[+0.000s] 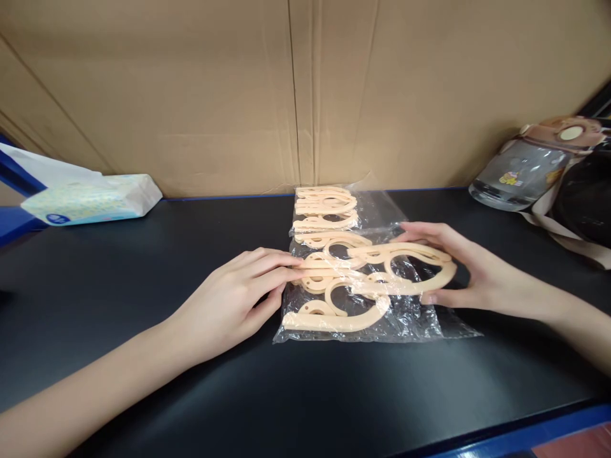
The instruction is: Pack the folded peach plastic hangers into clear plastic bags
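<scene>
Clear plastic bags [415,327] lie on the black tabletop with several beige folding hangers in and on them. My right hand [458,273] grips the curved right end of one folded hanger [405,288], thumb on the near side and fingers on the far side. This hanger sits on top of the others, at the right half of the front bag. With fingers close together, my left hand [258,283] holds the left end of a hanger [329,273] in the middle of the row. Nearest me lies another hanger [338,323], and more are stacked behind [324,207].
A pack of tissues [105,197] with one sheet pulled out is at the back left. At the back right, a clear water bottle [525,168] with a brown lid leans beside a black item with a strap [587,191]. A cardboard wall [214,95] closes off the back.
</scene>
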